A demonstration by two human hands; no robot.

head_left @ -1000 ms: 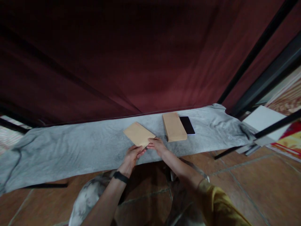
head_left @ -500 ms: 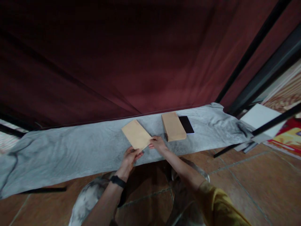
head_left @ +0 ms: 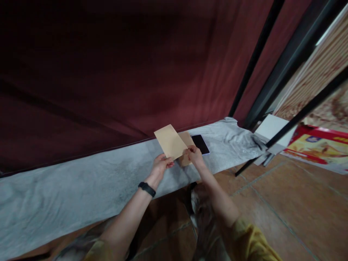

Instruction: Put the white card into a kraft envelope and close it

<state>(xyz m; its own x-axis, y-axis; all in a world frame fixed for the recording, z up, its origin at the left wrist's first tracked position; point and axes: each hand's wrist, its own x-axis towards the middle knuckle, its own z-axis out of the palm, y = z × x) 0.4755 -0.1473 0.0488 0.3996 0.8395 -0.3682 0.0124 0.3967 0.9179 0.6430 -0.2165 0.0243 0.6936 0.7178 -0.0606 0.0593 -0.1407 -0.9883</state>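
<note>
A tan paper envelope (head_left: 170, 142) is held up at a tilt between both hands above the cloth-covered bench. My left hand (head_left: 161, 166), a dark band on its wrist, pinches the near left corner. The near right corner is gripped by the fingers of my right hand (head_left: 194, 155). Under and behind the envelope lies a brown stack of envelopes (head_left: 187, 137), partly covered by it and by my right hand. Just right of that stack a dark-screened phone or small tablet (head_left: 200, 144) with a pale purple edge lies flat.
A grey cloth (head_left: 103, 177) covers the long, narrow bench. Behind it hangs a dark red curtain (head_left: 152, 83). Black metal poles (head_left: 255, 58) stand at the right, near a white board (head_left: 276, 128) and a red-and-yellow box (head_left: 318, 146) on the tiled floor (head_left: 288, 192).
Both hands have lifted the envelope and carried it right, so it now overlaps the brown stack. The camera view has swung to the right.
</note>
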